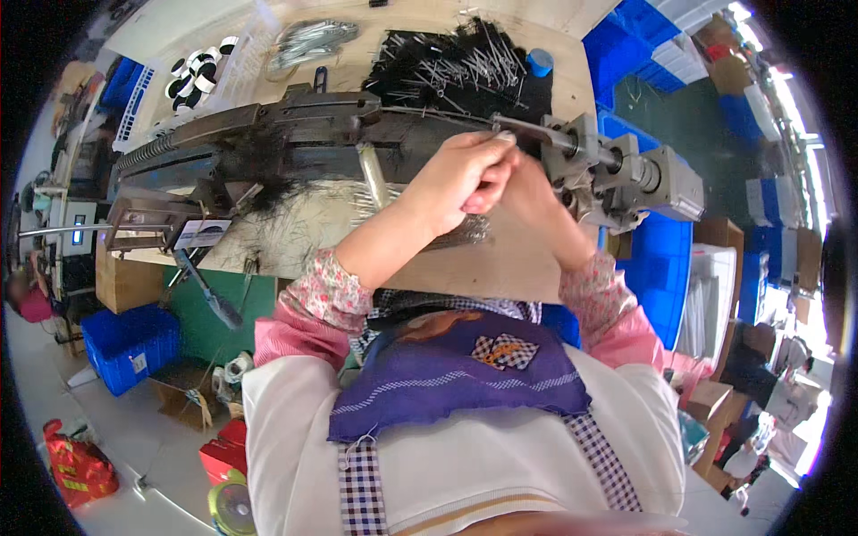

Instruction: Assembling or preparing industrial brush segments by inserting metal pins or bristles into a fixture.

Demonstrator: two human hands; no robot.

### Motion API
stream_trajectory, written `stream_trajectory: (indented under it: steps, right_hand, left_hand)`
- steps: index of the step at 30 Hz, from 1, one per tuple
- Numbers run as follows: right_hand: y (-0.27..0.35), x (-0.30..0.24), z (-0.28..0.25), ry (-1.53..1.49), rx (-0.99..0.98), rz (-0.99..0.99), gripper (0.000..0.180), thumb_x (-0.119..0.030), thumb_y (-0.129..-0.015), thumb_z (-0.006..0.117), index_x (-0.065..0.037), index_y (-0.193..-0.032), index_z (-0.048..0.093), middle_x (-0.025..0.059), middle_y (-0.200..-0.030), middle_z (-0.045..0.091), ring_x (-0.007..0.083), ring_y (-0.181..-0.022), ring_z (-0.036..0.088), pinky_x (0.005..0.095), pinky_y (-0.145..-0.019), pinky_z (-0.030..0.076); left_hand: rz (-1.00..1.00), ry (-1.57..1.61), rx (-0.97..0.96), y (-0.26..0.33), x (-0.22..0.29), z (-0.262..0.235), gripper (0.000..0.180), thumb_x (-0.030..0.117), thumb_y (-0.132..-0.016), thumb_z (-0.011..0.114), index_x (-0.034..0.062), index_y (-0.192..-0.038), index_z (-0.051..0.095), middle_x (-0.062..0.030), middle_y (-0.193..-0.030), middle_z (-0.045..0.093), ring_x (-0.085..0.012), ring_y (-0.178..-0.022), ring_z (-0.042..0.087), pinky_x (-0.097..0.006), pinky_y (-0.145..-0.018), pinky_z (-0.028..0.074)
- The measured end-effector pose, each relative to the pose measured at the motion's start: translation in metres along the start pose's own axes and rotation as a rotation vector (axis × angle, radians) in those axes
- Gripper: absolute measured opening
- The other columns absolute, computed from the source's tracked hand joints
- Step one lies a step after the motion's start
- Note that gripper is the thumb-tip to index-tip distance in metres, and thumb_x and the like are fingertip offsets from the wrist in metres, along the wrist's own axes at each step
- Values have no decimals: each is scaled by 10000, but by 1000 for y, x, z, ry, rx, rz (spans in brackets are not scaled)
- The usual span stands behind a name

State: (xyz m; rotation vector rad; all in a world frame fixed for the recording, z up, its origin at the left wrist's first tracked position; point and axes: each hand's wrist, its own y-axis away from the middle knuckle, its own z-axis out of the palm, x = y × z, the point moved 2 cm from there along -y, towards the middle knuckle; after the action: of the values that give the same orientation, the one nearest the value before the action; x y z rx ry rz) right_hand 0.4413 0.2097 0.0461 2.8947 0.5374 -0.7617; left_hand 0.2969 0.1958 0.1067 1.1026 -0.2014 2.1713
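Observation:
My left hand (pixel 454 181) is closed in a pinch at the front of the bench machine, thumb and forefinger pressed together. What lies between its fingertips is too small to make out. My right hand (pixel 534 190) is right beside it, blurred, its fingers mostly hidden behind the left. Just above both hands is the machine's metal spindle (pixel 561 141), joined to a grey motor housing (pixel 672 184) on the right. A thin metal rod (pixel 431 113) runs leftward along the dark machine bed (pixel 313 134). Behind it, thin metal wire pieces (pixel 474 70) are heaped on black bristle material.
A blue cap (pixel 540 62) sits by the heap. Bagged wires (pixel 313 43) and a white basket (pixel 138 105) are at the back left. Loose dark bristles (pixel 268 201) litter the wooden tabletop (pixel 514 268). A lever (pixel 210 290) juts out at the left; a blue bin (pixel 657 268) stands right.

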Motion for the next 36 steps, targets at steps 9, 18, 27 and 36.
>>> stream_trajectory:
  steps: [9, 18, 27, 36]
  right_hand:
    - [32, -45, -104, 166, 208, -364, 173, -21, -766, 550, -33, -930, 497, 141, -756, 587, 355, -765, 618, 431, -648, 505]
    - [-77, -56, -77, -240, -183, -321, 223, -88, -860, 561, 4, -1049, 634, 131, -845, 673, 239, -740, 630, 331, -673, 512]
    - [-87, -56, -85, -636, -438, -14, 318, -128, -912, 589, 51, -1174, 567, 90, -848, 635, 114, -648, 611, 257, -586, 514]
    - [-52, -78, -106, 280, 208, -361, 422, -90, -831, 590, -99, -1251, 558, 142, -892, 523, 298, -893, 547, 405, -769, 448]
  left_hand:
    - [287, 58, 582, 3, -10, -29, 212, 245, -986, 467, 84, -862, 529, 53, -572, 364, -61, -404, 307, -234, -384, 224]
    - [259, 84, 599, 8, -11, -28, 244, 271, -988, 479, 69, -865, 538, 40, -535, 344, -73, -428, 272, -233, -415, 220]
    - [265, 166, 392, 1, -15, -30, 573, 518, -989, 311, -1, -1110, 520, -124, -1082, 612, -247, -1044, 582, -395, -959, 428]
    - [340, 842, 194, 13, 11, -30, 869, 649, -884, 421, -118, -1279, 320, -232, -1362, 363, -321, -1301, 357, -405, -1114, 299]
